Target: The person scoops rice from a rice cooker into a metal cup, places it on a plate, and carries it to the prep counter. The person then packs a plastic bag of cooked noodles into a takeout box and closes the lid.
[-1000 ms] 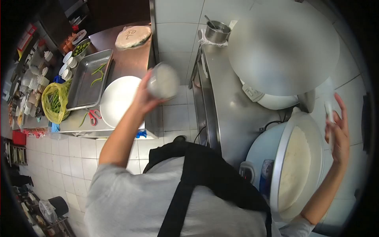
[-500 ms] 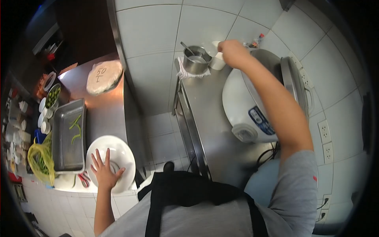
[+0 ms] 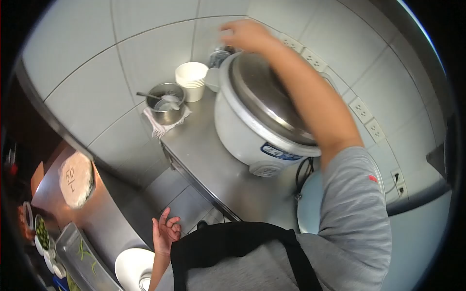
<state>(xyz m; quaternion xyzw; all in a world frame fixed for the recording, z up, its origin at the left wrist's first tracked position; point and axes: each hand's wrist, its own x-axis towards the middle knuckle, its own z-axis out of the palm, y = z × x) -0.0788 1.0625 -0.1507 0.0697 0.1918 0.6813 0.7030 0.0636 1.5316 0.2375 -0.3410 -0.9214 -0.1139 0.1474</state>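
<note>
My right hand [image 3: 242, 35] is raised beyond the far side of the rice cooker [image 3: 242, 131], near the wall; its fingers are bent and blurred, so what they hold, if anything, is unclear. The cooker's metal lid [image 3: 272, 102] is down, partly behind my forearm. My left hand [image 3: 167, 232] is low by the side counter, fingers apart and empty. Close to it is a white plate [image 3: 127, 266] with a small round dish [image 3: 145, 281] on it. A stack of white cups [image 3: 191, 80] stands beside a metal pot [image 3: 167, 115] holding a spoon and a whitish utensil.
On the left counter [image 3: 114, 228] are a wrapped round package [image 3: 76, 179], a metal tray [image 3: 82, 252] with green strips and a container of green pieces [image 3: 42, 233]. The steel table [image 3: 194, 145] edge and the floor gap lie between. Outlets [image 3: 361, 110] line the wall.
The view has turned toward the cooker. My left hand has left the plate. The cooker's lid, upright half a second ago, now lies over it. My right hand has moved from the cups to beyond the cooker.
</note>
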